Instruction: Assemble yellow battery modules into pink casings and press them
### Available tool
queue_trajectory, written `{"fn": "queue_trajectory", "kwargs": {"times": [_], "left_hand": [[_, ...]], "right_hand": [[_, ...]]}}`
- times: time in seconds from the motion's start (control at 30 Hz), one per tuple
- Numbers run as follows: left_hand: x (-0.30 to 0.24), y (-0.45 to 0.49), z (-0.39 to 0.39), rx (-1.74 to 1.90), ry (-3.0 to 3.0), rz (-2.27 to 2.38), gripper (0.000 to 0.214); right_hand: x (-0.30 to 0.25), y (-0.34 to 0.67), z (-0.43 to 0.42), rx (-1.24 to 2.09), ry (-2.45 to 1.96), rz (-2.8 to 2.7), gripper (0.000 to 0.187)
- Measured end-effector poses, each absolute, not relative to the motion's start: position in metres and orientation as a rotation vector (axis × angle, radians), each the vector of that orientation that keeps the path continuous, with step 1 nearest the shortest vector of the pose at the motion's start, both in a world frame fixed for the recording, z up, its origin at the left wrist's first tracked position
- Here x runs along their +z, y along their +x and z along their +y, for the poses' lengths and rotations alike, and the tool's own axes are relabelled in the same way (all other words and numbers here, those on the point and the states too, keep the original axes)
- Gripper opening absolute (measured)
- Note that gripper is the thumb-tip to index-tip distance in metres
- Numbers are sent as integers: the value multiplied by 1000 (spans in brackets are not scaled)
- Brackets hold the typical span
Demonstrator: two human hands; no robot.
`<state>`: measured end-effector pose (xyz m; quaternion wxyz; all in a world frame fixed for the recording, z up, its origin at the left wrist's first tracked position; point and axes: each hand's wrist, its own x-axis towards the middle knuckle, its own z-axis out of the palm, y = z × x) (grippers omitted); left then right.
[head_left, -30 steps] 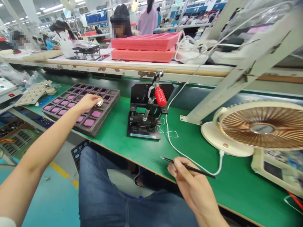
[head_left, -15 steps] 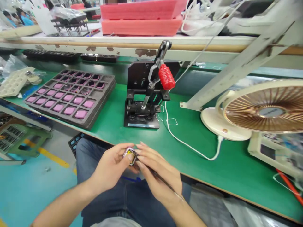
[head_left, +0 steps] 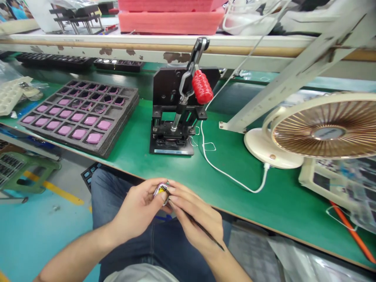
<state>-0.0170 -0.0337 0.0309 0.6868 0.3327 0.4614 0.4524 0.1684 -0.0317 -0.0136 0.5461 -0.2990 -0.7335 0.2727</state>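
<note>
My left hand (head_left: 138, 209) pinches a small metal-rimmed part with a yellow inside (head_left: 161, 192) just over the front edge of the green bench (head_left: 235, 196), above my lap. My right hand (head_left: 196, 219) meets it from the right, fingers closed round thin black tweezers (head_left: 199, 227) whose tip touches the part. Further back on the bench stands a black toggle press with a red handle (head_left: 179, 109), its lever raised. To its left lies a dark foam tray (head_left: 79, 115) with pink pieces in several pockets.
A cream desk fan (head_left: 320, 133) lies at the right, its white cable (head_left: 229, 176) looping past the press. A white device (head_left: 331, 184) sits under it and an orange rod (head_left: 352, 231) beside it. Pink foam trays (head_left: 170, 19) rest on the rear shelf. A cream grid tray (head_left: 11, 96) is far left.
My left hand carried the small part from the foam tray down to my lap. My right hand closed in with the tweezers, and both hands now stay together on the part. View tilted down.
</note>
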Motion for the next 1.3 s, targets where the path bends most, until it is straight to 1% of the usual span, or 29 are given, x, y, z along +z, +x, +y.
{"fn": "queue_trajectory", "kwargs": {"times": [0.17, 0.3, 0.37, 0.43, 0.5, 0.53, 0.7, 0.83, 0.9, 1.03, 1.13, 1.23, 1.3], "left_hand": [[25, -19, -30, 971, 555, 871, 44], [23, -19, -22, 920, 406, 726, 35], [20, -17, -16, 920, 349, 740, 30], [16, -14, -8, 947, 310, 806, 28], [14, -9, -1, 948, 294, 856, 28], [13, -6, 3, 936, 295, 865, 29], [14, 7, 10, 892, 333, 802, 28], [11, 11, 12, 895, 332, 744, 33], [10, 11, 13, 890, 343, 736, 35], [15, 10, 6, 866, 346, 765, 42], [19, 6, -3, 891, 320, 876, 49], [17, 1, -5, 878, 328, 983, 46], [15, 2, -6, 851, 358, 1019, 45]], "right_hand": [[-26, 166, -35, 528, -726, -1674, 58], [-34, 165, -45, 524, -829, -1523, 53], [-33, 170, -46, 505, -896, -1386, 46], [-25, 180, -37, 437, -1026, -1241, 33], [-14, 199, -16, 325, -1194, -1122, 20], [-7, 211, -2, 276, -1271, -1102, 18], [17, 273, 65, 279, -1553, -1427, 31], [20, 295, 79, 219, -1623, -1504, 37], [20, 297, 71, 245, -1609, -1485, 37], [26, 295, 22, 360, -1451, -1378, 31], [28, 301, -19, 414, -1503, -1442, 33], [32, 343, -39, 174, -1899, -1519, 42], [40, 393, -42, -42, -2197, -1443, 43]]}}
